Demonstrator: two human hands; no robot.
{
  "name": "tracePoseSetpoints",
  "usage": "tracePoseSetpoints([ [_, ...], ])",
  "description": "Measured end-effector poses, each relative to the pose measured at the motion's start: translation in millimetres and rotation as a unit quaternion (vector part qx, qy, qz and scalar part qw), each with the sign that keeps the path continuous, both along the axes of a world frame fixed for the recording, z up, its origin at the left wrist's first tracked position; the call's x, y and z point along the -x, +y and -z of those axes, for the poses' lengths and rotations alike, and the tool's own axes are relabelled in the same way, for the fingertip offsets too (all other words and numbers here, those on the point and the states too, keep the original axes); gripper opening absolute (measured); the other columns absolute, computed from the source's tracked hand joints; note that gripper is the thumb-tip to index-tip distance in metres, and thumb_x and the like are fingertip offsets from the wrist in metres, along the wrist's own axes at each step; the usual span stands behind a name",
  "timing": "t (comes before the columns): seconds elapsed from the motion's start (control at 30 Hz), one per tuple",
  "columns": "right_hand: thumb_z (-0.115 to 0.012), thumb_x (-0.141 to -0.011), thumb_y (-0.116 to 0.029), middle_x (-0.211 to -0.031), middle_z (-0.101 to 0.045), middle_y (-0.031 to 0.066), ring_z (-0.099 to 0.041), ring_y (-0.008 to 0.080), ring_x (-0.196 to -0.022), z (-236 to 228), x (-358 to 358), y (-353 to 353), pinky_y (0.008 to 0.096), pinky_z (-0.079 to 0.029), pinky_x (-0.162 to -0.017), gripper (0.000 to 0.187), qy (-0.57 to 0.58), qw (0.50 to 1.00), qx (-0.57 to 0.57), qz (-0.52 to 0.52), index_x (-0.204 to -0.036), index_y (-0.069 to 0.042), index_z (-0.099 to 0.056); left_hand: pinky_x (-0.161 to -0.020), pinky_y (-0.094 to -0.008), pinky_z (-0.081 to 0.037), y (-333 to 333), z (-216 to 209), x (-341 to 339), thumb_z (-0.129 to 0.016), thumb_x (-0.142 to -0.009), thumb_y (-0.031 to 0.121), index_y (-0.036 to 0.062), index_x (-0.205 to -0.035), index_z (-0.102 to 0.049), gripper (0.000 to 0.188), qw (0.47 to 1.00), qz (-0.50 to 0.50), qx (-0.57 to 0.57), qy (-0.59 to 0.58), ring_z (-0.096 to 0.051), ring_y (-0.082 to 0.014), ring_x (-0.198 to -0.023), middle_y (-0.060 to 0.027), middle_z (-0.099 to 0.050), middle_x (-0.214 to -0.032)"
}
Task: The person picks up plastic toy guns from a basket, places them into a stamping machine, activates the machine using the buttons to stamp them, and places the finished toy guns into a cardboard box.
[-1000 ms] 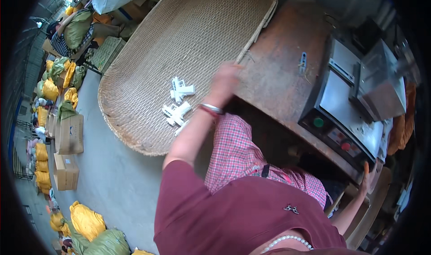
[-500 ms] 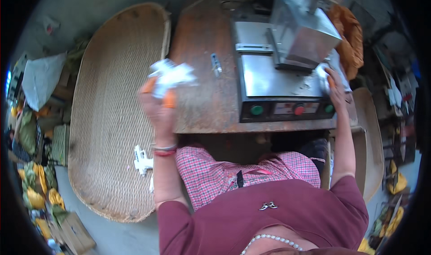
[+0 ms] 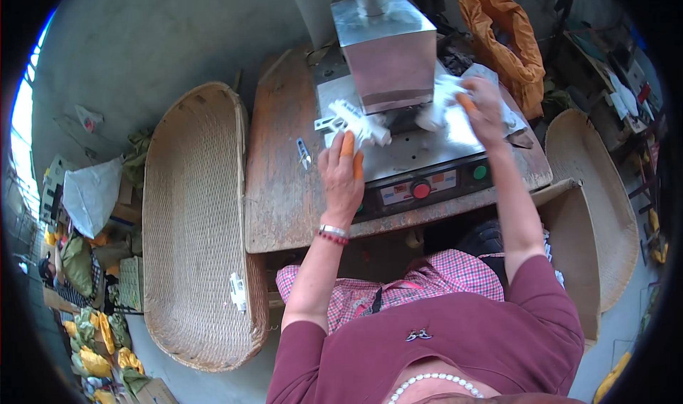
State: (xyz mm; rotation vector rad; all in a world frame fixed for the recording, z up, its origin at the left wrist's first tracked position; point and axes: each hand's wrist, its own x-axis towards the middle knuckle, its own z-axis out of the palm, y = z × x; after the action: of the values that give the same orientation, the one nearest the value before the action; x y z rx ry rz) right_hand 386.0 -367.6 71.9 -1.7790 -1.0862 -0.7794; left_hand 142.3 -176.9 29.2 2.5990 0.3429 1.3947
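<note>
My left hand, with orange covers on some fingers, is closed on several white plastic toy pistol parts at the left of the press's metal base plate. Past the plate's right side, my right hand is closed on a blurred white piece, probably plastic like the others. Between the hands hangs the press's big box-shaped metal head. A red button and a green button sit on the front panel. One white toy pistol part lies in the woven tray at left.
Small snips lie on the wooden table left of the press. An orange sack stands behind at right. A cardboard box and another woven tray are by the table's right side.
My left hand has carried the white parts right, from beside the tray to the press. My right hand has lifted off the press's right edge with a white piece. The view has turned.
</note>
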Motion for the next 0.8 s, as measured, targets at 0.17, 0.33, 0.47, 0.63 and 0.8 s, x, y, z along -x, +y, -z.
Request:
tracePoseSetpoints([
  [0.17, -0.055, -0.087, -0.006, -0.127, -0.054, 0.0115, -0.036, 0.0299, -0.133, -52, 95, -169, 0.0438, -0.027, -0.110, 0.029, 0.032, 0.978, 0.065, 0.197, -0.116, -0.004, -0.059, -0.087, -0.0417, -0.038, 10, -4, -81, -0.059, -0.084, 0.010, 0.0034, -0.109, -0.059, 0.027, 0.995, -0.025, 0.026, 0.091, -0.051, -0.0336, -0.100, -0.0142, -0.057, -0.118],
  [0.33, -0.062, -0.086, -0.014, -0.131, -0.050, 0.0146, -0.038, 0.0272, -0.131, 7, 77, -172, 0.0359, -0.027, -0.108, 0.046, 0.209, 0.972, 0.073, 0.074, -0.128, -0.001, -0.050, -0.089, -0.0473, -0.033, 8, 3, -86, -0.057, -0.086, 0.016, 0.0079, -0.116, -0.057, 0.032, 0.992, -0.045, -0.046, 0.112, -0.048, -0.0339, -0.108, -0.0134, -0.056, -0.118],
  [0.47, -0.074, -0.076, -0.030, -0.135, -0.046, 0.0167, -0.037, 0.0270, -0.131, 85, 31, -120, 0.0354, -0.026, -0.108, 0.078, 0.368, 0.910, 0.178, -0.075, -0.140, -0.004, -0.036, -0.107, -0.0501, -0.025, 3, 1, 30, -0.072, -0.077, 0.032, 0.0123, -0.136, -0.045, 0.067, 0.978, 0.006, 0.064, 0.198, -0.031, -0.0402, -0.132, -0.0197, -0.041, -0.138],
  [0.63, -0.072, -0.080, -0.024, -0.126, -0.051, 0.0135, -0.050, 0.0244, -0.114, 144, -8, -110, 0.0333, -0.039, -0.097, 0.072, 0.363, 0.913, 0.162, -0.091, -0.138, 0.000, -0.036, -0.105, -0.0526, -0.031, 21, 52, 75, -0.072, -0.075, 0.039, 0.0164, -0.133, -0.048, 0.067, 0.979, 0.065, 0.107, 0.158, -0.030, -0.0481, -0.129, -0.0230, -0.038, -0.139],
  [0.8, -0.064, -0.088, -0.023, -0.135, -0.045, 0.0132, -0.040, 0.0211, -0.125, 140, -23, -131, 0.0303, -0.027, -0.106, 0.065, 0.326, 0.919, 0.211, -0.066, -0.140, 0.001, -0.034, -0.099, -0.0397, -0.040, 77, 48, 175, -0.066, -0.080, 0.014, 0.0031, -0.121, -0.056, 0.044, 0.978, -0.053, 0.198, 0.044, -0.047, -0.0344, -0.119, -0.0197, -0.052, -0.127],
])
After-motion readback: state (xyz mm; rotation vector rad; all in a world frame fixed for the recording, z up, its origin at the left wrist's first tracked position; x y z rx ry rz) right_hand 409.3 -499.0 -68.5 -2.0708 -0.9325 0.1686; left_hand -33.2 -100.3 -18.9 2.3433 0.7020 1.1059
